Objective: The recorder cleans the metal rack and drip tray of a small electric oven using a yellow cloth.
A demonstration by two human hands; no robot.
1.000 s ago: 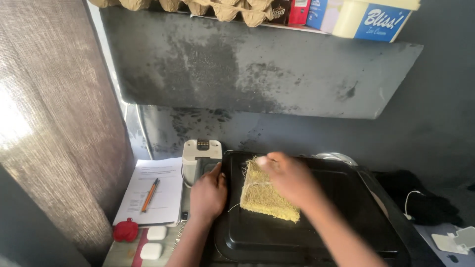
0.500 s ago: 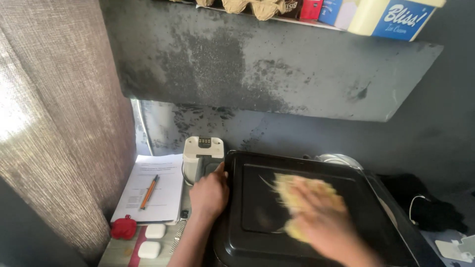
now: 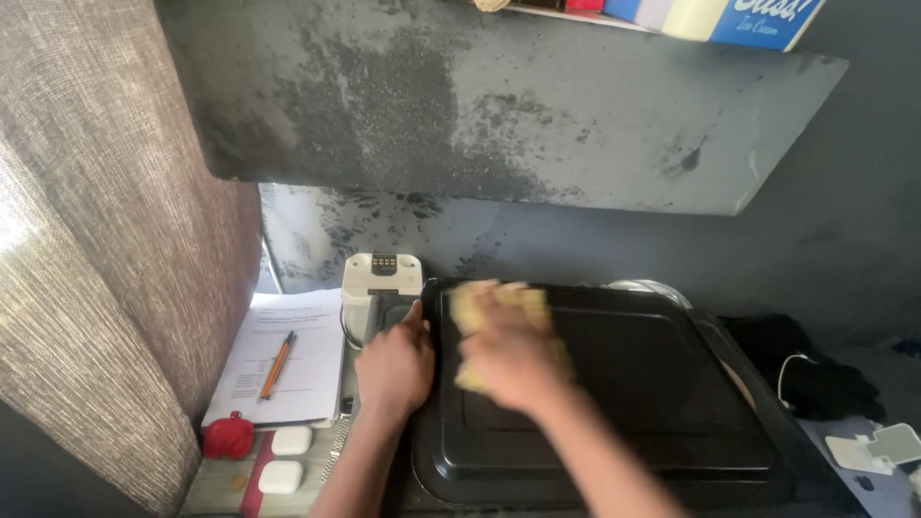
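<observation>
Right hand [image 3: 513, 360] was pressed flat on a yellow cloth [image 3: 494, 307], fingers spread over it, motion-blurred; grip clamping the cloth against the black tray [image 3: 662, 384], toward its upper left area. Left hand [image 3: 393, 364] was closed on the tray's left edge, thumb up by the rim. Just behind that hand: a white box-shaped device [image 3: 382, 278]. Left of it, a sheet of paper [image 3: 297, 355] with an orange pen [image 3: 276, 364] on top. Nearer on the bench [image 3: 216, 484]: red small object [image 3: 228, 436], two white cases [image 3: 286, 459]. Black cloth [image 3: 806, 369] lay right of the tray.
</observation>
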